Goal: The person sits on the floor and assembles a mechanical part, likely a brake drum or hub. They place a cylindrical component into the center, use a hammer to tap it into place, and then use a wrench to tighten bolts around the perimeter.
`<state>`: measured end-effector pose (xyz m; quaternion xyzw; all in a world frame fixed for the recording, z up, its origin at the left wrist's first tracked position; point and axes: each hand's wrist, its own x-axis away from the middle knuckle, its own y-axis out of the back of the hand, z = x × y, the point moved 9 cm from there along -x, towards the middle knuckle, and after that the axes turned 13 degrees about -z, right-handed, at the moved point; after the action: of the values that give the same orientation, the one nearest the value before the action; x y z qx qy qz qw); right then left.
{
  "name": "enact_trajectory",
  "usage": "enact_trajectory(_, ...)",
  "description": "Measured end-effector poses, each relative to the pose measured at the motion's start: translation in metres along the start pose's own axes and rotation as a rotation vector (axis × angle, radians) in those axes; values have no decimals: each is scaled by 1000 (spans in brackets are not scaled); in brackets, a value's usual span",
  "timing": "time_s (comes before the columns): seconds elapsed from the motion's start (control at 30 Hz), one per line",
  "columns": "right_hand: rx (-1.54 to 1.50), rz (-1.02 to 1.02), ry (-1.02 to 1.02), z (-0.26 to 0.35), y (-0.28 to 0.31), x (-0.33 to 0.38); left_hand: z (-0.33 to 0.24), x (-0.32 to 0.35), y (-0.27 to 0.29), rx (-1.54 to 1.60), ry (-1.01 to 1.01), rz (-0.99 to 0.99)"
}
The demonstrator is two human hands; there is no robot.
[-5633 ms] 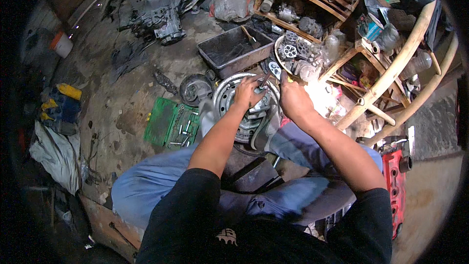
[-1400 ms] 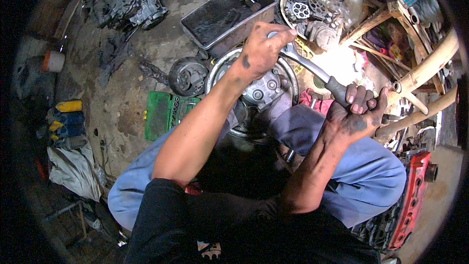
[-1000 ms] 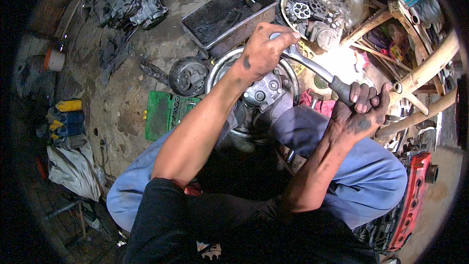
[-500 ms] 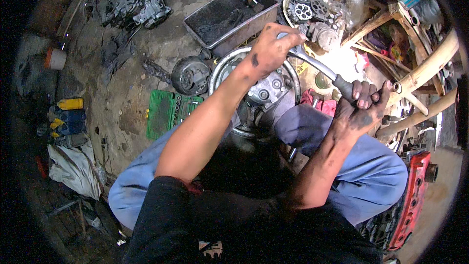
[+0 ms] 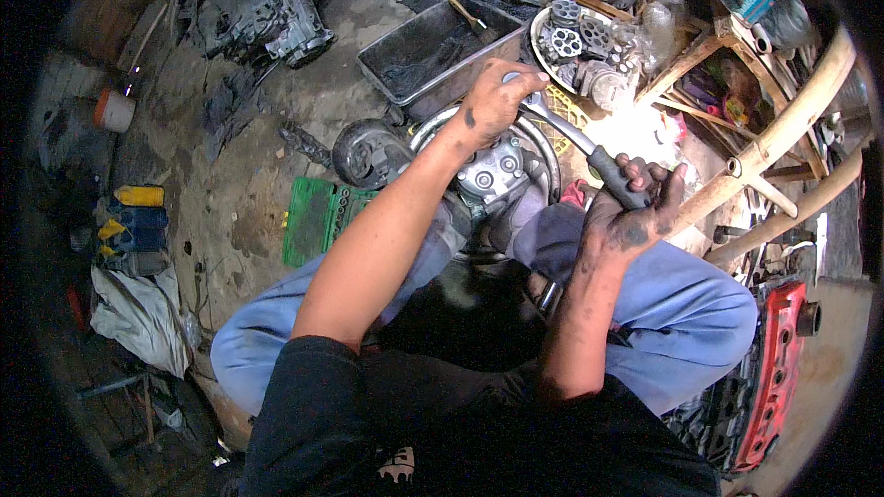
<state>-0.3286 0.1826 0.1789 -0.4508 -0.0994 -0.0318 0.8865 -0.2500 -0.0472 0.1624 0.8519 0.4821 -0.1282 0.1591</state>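
Note:
A ratchet wrench [image 5: 568, 132] with a bright shaft and a dark grip slants over my lap. My left hand [image 5: 491, 106] closes round its head at the upper end. Lower right, my right hand [image 5: 635, 212] holds the dark grip against the palm, its grimy fingers loosely curled. Beneath the left hand, a grey metal machine part [image 5: 490, 175] with round bosses sits within a round wheel rim [image 5: 555, 161], between my lower legs. The socket end of the wrench is hidden behind my left hand.
A green socket case [image 5: 308, 221] lies open at left. Beyond stand a round metal housing [image 5: 361, 155], a dark tray [image 5: 396, 92] with a brush and a basin of metal parts [image 5: 589, 37]. Wooden poles [image 5: 810, 110] cross at right, above a red engine cover [image 5: 773, 377].
My right hand has swung left and slightly down with the wrench's grip, its fingers looser. My left hand, still on the head, has shifted slightly left and down.

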Motion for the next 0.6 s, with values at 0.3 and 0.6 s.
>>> enact_trajectory(0.3,-88,-198,-114,-8,10,-1,4,12,4,106,131,-52)
enact_trajectory(0.6,-237,-77,-92,-13,-11,-3,32,4,6,306,375,-158)
